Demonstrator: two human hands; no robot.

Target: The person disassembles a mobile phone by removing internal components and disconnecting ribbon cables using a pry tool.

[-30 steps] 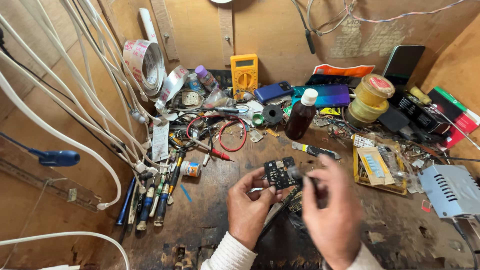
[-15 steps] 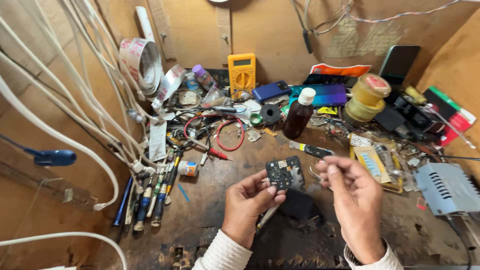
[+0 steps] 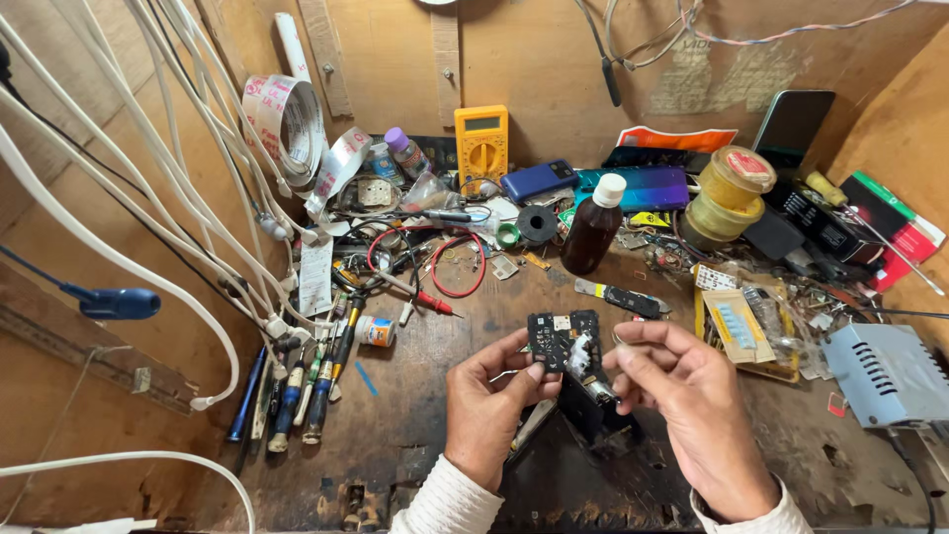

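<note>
While both hands hover low over the near edge of the bench (image 3: 415,435), the left hand (image 3: 486,410) pinches a small dark circuit board (image 3: 563,339) by its left side, thumb and fingers clamped on it, holding it upright above the wood. Just right of it, the right hand (image 3: 692,410) has its fingers curled together close by the board's right edge; whether they grip anything I cannot tell. Left of the hands lies a row of screwdrivers (image 3: 297,396) beside white cables (image 3: 148,247). Farther off stand a brown bottle (image 3: 593,229) with a white cap and a yellow spool (image 3: 730,193) to its right. Against the far wall leans a yellow multimeter (image 3: 481,148), with a tape roll (image 3: 287,124) hanging to the left.
</note>
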